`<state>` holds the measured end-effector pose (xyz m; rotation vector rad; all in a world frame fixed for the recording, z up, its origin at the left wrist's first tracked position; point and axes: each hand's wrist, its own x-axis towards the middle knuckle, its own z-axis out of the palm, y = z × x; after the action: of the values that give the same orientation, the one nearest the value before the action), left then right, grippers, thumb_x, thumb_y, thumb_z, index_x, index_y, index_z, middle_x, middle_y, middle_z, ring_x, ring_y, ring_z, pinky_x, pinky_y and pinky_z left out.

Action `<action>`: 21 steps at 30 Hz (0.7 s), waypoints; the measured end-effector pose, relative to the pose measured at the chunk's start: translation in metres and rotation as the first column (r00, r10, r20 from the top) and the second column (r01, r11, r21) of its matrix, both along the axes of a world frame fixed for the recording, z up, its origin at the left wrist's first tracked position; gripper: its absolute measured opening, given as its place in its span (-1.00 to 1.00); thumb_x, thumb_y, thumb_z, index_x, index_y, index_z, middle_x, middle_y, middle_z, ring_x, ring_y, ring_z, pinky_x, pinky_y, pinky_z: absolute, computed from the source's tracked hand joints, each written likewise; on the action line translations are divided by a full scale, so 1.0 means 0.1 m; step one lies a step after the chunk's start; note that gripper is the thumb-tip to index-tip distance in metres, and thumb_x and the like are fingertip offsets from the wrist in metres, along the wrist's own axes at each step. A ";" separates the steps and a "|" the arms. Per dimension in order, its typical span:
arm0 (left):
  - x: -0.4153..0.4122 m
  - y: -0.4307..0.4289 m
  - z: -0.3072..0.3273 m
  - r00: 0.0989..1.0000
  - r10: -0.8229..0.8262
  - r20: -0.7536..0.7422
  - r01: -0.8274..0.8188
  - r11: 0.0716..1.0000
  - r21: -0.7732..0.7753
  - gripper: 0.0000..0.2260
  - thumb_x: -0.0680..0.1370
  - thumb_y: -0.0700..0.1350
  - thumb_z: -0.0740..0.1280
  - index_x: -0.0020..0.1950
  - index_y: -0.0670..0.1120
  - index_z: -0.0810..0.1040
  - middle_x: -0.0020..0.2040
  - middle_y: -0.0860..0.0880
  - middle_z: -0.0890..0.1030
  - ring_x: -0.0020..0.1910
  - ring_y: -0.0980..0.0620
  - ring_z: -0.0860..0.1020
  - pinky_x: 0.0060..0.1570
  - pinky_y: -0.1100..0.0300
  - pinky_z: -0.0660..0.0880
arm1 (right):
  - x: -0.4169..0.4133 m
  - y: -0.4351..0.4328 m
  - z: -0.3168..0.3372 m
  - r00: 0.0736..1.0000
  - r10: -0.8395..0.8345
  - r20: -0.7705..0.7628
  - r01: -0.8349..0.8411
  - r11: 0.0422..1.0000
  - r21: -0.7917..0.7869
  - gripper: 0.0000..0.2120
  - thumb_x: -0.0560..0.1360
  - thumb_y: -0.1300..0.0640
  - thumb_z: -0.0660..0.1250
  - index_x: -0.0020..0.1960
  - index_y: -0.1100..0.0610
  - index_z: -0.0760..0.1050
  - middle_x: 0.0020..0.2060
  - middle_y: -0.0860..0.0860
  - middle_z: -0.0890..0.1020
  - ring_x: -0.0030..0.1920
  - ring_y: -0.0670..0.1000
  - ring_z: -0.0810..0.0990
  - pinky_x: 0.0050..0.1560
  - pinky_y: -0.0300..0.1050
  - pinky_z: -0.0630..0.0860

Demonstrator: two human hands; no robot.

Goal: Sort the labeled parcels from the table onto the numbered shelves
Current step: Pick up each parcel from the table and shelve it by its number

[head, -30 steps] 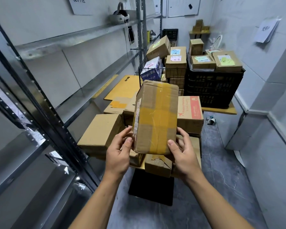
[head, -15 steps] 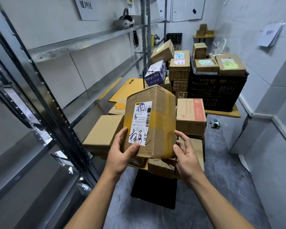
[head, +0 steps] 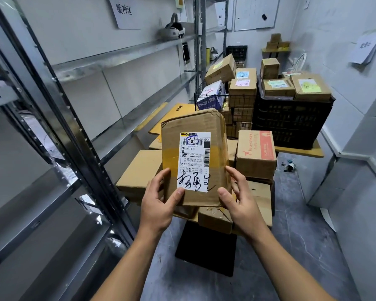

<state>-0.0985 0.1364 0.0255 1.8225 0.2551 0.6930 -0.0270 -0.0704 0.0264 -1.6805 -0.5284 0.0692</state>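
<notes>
Parcel: brown taped box (head: 193, 127), held upright mid-view above the near pile, printed face toward the camera.
Label: white sheet (head: 194, 157) on the facing side, with barcodes, a blue-circled mark near its top and black handwriting across its lower part.
Left hand: (head: 159, 203) grips the parcel's lower left edge, thumb on the label's bottom corner, fingers behind.
Right hand: (head: 240, 198) grips the lower right edge, thumb on the front, fingers along the side.
Pile: cardboard boxes (head: 139, 168) just behind and below the parcel.
Shelves: metal racks (head: 122, 55) along the left wall; a white headset (head: 172, 29) sits on an upper one, far.
Crate: black (head: 291, 120), far right, boxes stacked on top.
</notes>
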 end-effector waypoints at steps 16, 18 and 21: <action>0.02 -0.14 0.14 0.999 0.043 0.000 -0.042 0.971 0.236 -0.48 0.50 -0.02 0.46 0.41 0.19 0.38 0.23 0.25 0.44 0.26 0.28 0.42 0.21 0.29 0.41 | -0.06 0.10 0.10 0.984 -0.171 0.047 0.167 0.983 0.081 -0.29 0.45 -0.01 0.53 0.27 -0.57 0.17 0.35 -0.14 0.44 0.38 -0.10 0.43 0.38 0.02 0.43; 0.03 -0.16 0.16 0.999 0.036 -0.019 -0.030 0.966 0.256 -0.48 0.51 -0.02 0.45 0.42 0.20 0.36 0.25 0.17 0.45 0.25 0.24 0.42 0.20 0.25 0.42 | -0.05 0.10 0.09 0.982 -0.185 0.032 0.181 0.978 0.104 -0.30 0.46 0.00 0.52 0.28 -0.54 0.19 0.35 -0.12 0.46 0.36 -0.12 0.45 0.37 0.06 0.46; 0.05 -0.19 0.21 0.999 0.016 -0.031 -0.006 0.957 0.290 -0.48 0.52 -0.02 0.45 0.41 0.24 0.34 0.26 0.16 0.43 0.25 0.20 0.41 0.22 0.24 0.42 | -0.05 0.10 0.08 0.981 -0.193 -0.016 0.193 0.969 0.155 -0.33 0.48 0.09 0.51 0.28 -0.50 0.23 0.29 -0.22 0.50 0.32 -0.20 0.47 0.34 0.01 0.49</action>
<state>-0.0936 0.1175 0.0461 2.1145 0.1927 0.7385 -0.0319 -0.0608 0.0346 -1.5704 -0.3581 -0.1108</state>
